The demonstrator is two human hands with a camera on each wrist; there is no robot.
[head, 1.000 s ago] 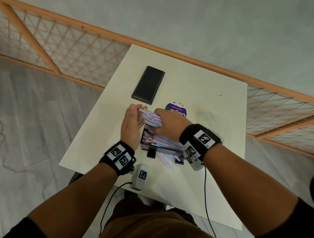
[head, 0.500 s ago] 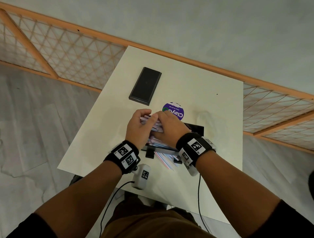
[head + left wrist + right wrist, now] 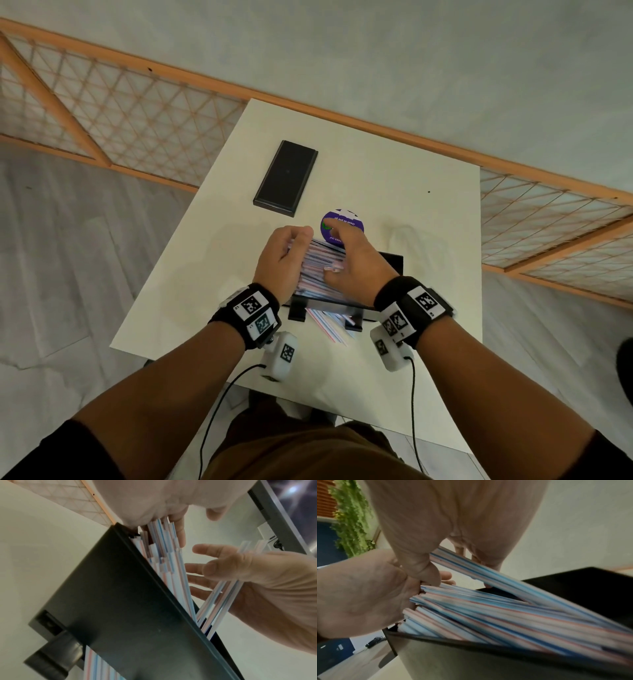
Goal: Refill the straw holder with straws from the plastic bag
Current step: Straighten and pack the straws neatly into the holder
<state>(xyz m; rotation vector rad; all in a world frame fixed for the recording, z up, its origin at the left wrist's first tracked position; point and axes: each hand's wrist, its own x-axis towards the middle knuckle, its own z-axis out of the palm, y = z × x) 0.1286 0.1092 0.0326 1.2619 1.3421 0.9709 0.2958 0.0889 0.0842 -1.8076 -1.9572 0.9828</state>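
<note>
A black straw holder [image 3: 392, 262] stands near the table's front edge, heaped with blue- and red-striped straws [image 3: 320, 269]. My left hand [image 3: 282, 262] cups the straws' left ends, with its fingers curled over them; the palm [image 3: 359, 595] lies against the tips. My right hand [image 3: 358, 262] lies over the pile with its fingers spread straight [image 3: 197, 566], and its thumb [image 3: 423, 569] holds a few straws [image 3: 488, 577] tilted up off the rest. More straws [image 3: 329, 325] stick out under the holder's front wall [image 3: 137, 601]. No plastic bag shows clearly.
A black flat box [image 3: 286, 178] lies at the back left of the white table [image 3: 428, 164]. A round purple disc [image 3: 337, 221] sits just beyond my hands. A faint see-through shape [image 3: 414, 240] lies right of the holder. An orange lattice railing [image 3: 120, 113] runs behind.
My right hand has brought the raised bundle of straws down onto the holder. My left hand has closed in on its left end, and the right fingers have spread out.
</note>
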